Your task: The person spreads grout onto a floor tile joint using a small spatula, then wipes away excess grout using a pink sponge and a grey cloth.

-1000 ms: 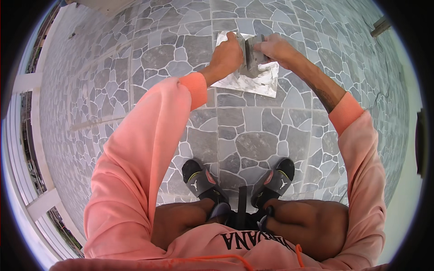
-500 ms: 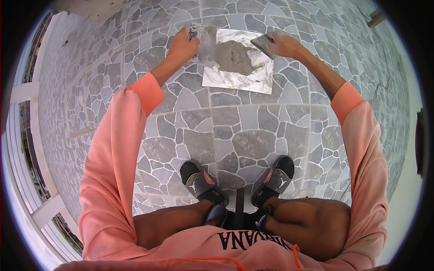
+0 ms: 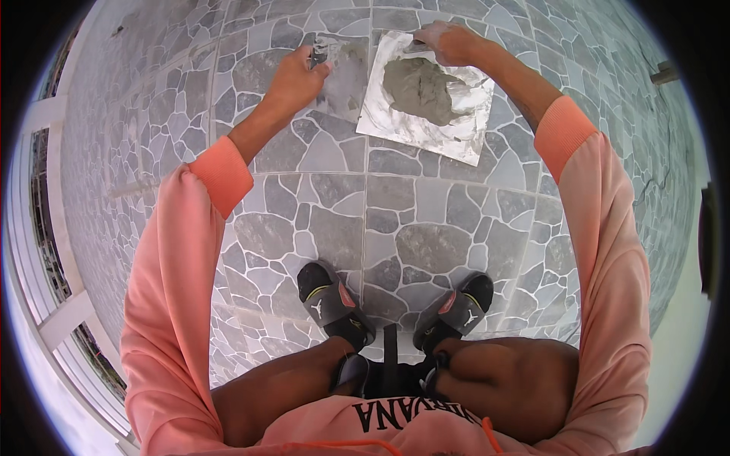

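Note:
My left hand (image 3: 295, 78) is closed on a wide-bladed trowel (image 3: 344, 82), its blade streaked with grey and its handle end crusted with mortar. That blade lies low over the tiles, along the left side of a white square board (image 3: 414, 141). On the board sits a heap of wet grey mortar (image 3: 417, 90), with smears around it. At the board's far edge my right hand (image 3: 450, 44) has its fingers curled on a dark flat scraper. Only a small dark bit of the scraper shows by the fingertips; the hand hides the rest.
Stone-patterned floor tiles (image 3: 304, 228) with pale joints surround the board. My feet in dark slides (image 3: 331, 304) stand on the near side. White railings (image 3: 65, 327) run along the left, and a small brown post (image 3: 664, 74) stands at the far right.
The board has shifted right and turned clockwise. My right hand has moved up and left to its far edge, so the scraper blade is now mostly hidden. The left hand has lowered slightly.

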### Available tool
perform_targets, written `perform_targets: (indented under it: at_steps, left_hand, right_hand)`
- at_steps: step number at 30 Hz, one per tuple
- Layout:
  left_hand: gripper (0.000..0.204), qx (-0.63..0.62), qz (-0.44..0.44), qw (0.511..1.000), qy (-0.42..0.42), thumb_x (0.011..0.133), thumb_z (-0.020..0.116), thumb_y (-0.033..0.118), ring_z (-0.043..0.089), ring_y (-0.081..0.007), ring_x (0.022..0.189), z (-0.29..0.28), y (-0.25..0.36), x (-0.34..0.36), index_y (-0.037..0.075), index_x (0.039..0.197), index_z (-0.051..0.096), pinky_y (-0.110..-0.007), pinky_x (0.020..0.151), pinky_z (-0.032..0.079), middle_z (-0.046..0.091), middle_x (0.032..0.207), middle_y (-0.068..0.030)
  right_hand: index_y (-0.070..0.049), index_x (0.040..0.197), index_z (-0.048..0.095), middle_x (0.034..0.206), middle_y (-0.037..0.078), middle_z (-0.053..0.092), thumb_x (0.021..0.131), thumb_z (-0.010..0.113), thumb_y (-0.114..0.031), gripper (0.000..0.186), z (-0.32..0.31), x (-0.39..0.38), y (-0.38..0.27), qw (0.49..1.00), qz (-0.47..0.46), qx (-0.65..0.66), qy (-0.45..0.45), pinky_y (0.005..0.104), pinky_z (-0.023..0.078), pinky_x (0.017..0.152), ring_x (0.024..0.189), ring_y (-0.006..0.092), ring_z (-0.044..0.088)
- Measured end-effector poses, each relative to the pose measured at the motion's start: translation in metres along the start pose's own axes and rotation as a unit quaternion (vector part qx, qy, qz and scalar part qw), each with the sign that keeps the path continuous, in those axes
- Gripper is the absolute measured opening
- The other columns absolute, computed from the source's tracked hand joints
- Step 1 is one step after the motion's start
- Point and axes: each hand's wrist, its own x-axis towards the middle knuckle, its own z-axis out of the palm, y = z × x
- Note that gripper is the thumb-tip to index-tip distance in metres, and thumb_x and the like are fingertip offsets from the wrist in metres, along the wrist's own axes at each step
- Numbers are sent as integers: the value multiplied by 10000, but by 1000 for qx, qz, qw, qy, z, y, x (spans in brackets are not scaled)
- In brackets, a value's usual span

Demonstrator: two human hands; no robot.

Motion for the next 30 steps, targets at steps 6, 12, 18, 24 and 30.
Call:
perform_targets:
  at_steps: [6,12,18,24,30]
  left_hand:
    - [287,120,166,975,90,905,612,207,609,-217,697,14,-2,5,47,1141,581,-329,603,450,667,860,-116]
    - [340,276,399,874,-26,868,589,102,628,-276,797,71,42,-1,114,1208,587,-395,642,540,625,980,-74]
    - [443,414,493,760,-88,801,574,3,582,-235,913,102,25,-10,92,1234,577,-345,661,556,533,1032,-61]
    - [429,400,454,793,-74,804,578,17,575,-238,925,92,45,-1,78,1229,583,-346,689,558,549,1011,-66]
    - [419,396,481,772,-124,799,570,10,576,-240,921,97,30,-10,84,1211,596,-355,708,555,570,998,-47]
  right_hand:
    - [-29,1099,597,997,195,650,784,519,7,327,-15,-45,-16,989,131,18,67,455,500,840,986,371,614]
    - [-11,1115,577,1011,219,630,896,497,-66,239,-35,-131,-28,970,202,73,109,466,476,826,969,412,577]
    - [-2,1026,575,912,211,620,828,515,2,207,-20,-186,-41,953,246,107,143,488,471,776,900,409,591]
    - [8,1008,569,917,206,620,828,517,5,188,-17,-203,-40,959,214,118,146,486,469,778,895,404,590]
    - [1,1130,564,990,195,626,850,542,-3,281,-20,-185,-46,965,196,133,115,449,481,816,924,394,588]
